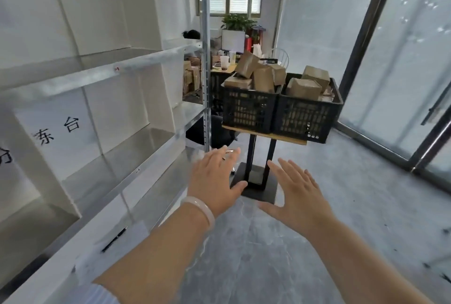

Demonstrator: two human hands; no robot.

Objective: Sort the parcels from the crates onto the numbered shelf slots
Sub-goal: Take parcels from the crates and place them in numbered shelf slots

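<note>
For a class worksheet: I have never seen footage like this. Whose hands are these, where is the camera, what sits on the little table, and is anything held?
No machine here: a person wears a wide-angle camera on the head, so this single picture looks forward and down past their own arms. The left hand, with a pale bangle at its wrist, and the right hand are both open in the air, holding nothing. Ahead, a small wooden-topped table on black legs carries one black plastic lattice crate beside a second black crate, both piled with brown cardboard parcels. The white and metal shelving stands at the left.
</note>
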